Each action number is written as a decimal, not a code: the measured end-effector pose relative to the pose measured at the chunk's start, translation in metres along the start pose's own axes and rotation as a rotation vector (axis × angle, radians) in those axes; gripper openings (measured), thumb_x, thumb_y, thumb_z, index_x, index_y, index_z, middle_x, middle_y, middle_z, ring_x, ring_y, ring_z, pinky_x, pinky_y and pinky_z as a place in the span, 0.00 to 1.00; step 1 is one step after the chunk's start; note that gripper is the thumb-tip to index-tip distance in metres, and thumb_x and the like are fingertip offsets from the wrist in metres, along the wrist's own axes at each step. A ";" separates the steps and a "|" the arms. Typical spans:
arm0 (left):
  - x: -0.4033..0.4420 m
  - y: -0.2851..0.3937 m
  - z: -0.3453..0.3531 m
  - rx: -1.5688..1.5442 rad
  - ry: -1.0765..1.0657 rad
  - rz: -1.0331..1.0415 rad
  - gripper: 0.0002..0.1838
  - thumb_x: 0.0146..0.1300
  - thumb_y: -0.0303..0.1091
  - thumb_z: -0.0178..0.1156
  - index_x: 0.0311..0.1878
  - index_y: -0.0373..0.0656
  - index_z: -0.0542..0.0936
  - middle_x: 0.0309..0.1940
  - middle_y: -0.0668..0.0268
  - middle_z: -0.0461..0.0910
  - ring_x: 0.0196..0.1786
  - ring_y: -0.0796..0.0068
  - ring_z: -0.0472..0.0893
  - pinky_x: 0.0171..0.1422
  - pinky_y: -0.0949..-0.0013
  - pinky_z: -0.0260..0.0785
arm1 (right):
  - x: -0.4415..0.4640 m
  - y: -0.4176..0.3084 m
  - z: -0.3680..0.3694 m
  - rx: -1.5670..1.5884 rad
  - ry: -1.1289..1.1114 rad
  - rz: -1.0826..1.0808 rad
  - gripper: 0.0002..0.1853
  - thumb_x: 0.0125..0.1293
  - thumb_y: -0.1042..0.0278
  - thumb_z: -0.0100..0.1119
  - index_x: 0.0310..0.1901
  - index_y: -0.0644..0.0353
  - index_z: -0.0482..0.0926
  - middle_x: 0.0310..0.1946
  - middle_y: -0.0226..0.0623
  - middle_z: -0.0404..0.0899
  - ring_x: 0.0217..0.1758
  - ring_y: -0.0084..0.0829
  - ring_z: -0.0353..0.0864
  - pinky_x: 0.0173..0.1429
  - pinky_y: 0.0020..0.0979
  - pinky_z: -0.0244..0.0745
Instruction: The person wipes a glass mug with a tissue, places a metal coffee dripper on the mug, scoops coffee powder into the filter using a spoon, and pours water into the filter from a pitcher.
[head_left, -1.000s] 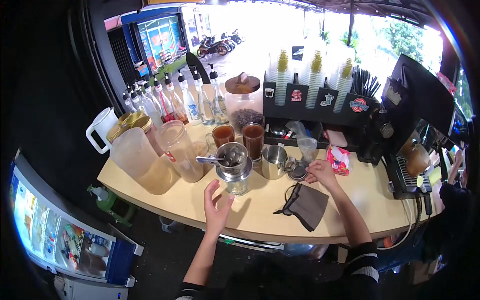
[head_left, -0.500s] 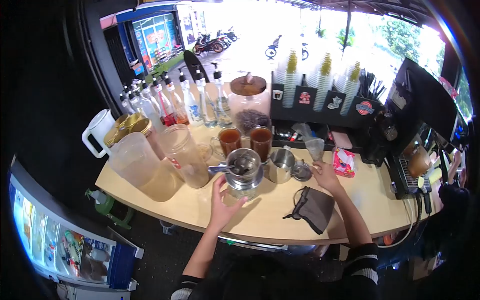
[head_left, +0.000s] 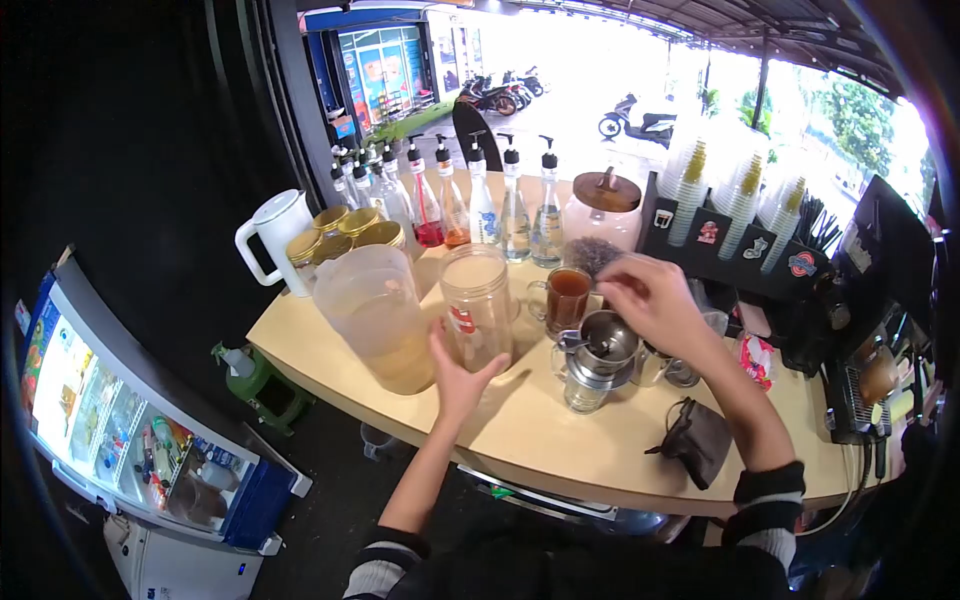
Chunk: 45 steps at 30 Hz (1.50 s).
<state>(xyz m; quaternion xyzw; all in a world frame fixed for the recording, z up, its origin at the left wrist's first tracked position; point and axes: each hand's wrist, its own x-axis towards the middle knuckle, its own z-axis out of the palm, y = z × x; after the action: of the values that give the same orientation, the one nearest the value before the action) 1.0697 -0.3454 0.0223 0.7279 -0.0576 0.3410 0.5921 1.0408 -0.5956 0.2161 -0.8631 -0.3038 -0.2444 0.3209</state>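
Observation:
My left hand (head_left: 462, 385) is around the lower part of a clear plastic jar (head_left: 478, 300) with a threaded, lidless mouth. Left of the jar stands a large translucent pitcher (head_left: 370, 310), close to my fingers. My right hand (head_left: 655, 305) is raised above the counter with its fingers drawn together; what they hold, if anything, is hidden. Just below that hand, a metal drip coffee filter (head_left: 603, 365) sits on a small glass (head_left: 584, 396). Behind it is a glass mug of brown drink (head_left: 567, 298). My right hand and forearm partly cover a metal cup (head_left: 652, 366).
Pump bottles (head_left: 485, 215) line the back, beside a lidded glass jar (head_left: 600, 215). Stacked plastic cups (head_left: 690, 190) stand in a black holder. A dark cloth (head_left: 697, 445) lies near the front edge; a white jug (head_left: 285, 240) and gold-lidded jars (head_left: 335, 245) are at left.
My left hand has moved left from the drip filter to the clear jar. My right hand has left the counter's right side and risen above the filter. The view has turned left.

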 end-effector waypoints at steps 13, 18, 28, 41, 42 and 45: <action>0.039 -0.022 0.011 -0.071 -0.209 -0.083 0.52 0.33 0.38 0.78 0.63 0.32 0.59 0.55 0.50 0.70 0.58 0.54 0.72 0.62 0.58 0.67 | 0.081 -0.045 0.070 0.017 -0.462 -0.096 0.08 0.57 0.75 0.55 0.36 0.67 0.81 0.30 0.48 0.81 0.33 0.42 0.82 0.40 0.35 0.76; 0.036 -0.028 0.007 0.220 -0.130 0.132 0.51 0.39 0.40 0.75 0.63 0.29 0.57 0.62 0.48 0.60 0.65 0.52 0.65 0.68 0.59 0.60 | 0.066 -0.036 0.121 -0.107 -0.680 -0.026 0.09 0.57 0.74 0.51 0.35 0.69 0.79 0.29 0.56 0.78 0.33 0.50 0.80 0.43 0.39 0.76; 0.034 -0.052 0.018 -0.456 -0.129 -0.138 0.50 0.44 0.42 0.74 0.65 0.33 0.56 0.64 0.49 0.56 0.67 0.52 0.60 0.71 0.57 0.54 | 0.063 -0.014 0.196 -0.250 -0.938 0.153 0.16 0.54 0.60 0.59 0.36 0.66 0.81 0.38 0.54 0.79 0.43 0.47 0.79 0.50 0.39 0.74; 0.027 -0.049 0.021 -0.499 -0.095 -0.101 0.52 0.42 0.41 0.75 0.65 0.37 0.52 0.62 0.51 0.56 0.66 0.54 0.60 0.70 0.57 0.56 | 0.066 -0.043 0.138 -0.264 -0.924 0.076 0.08 0.44 0.73 0.63 0.30 0.63 0.80 0.30 0.44 0.80 0.37 0.41 0.81 0.44 0.34 0.74; 0.027 -0.049 0.020 -0.489 -0.092 -0.092 0.52 0.42 0.40 0.75 0.65 0.38 0.52 0.62 0.51 0.56 0.66 0.54 0.60 0.70 0.57 0.55 | 0.066 -0.045 0.134 -0.261 -0.923 0.075 0.08 0.44 0.74 0.63 0.29 0.63 0.80 0.30 0.43 0.81 0.37 0.41 0.81 0.44 0.34 0.74; 0.027 -0.049 0.020 -0.469 -0.078 -0.071 0.51 0.43 0.38 0.75 0.65 0.38 0.52 0.61 0.51 0.57 0.66 0.55 0.60 0.70 0.57 0.55 | 0.067 -0.046 0.132 -0.265 -0.925 0.062 0.08 0.42 0.76 0.64 0.29 0.63 0.80 0.29 0.42 0.81 0.37 0.40 0.81 0.43 0.33 0.74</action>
<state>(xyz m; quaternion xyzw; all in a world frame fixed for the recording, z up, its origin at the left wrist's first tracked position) 1.1230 -0.3408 -0.0044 0.5847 -0.1324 0.2690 0.7538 1.0861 -0.4504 0.1867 -0.9234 -0.3551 0.1379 0.0464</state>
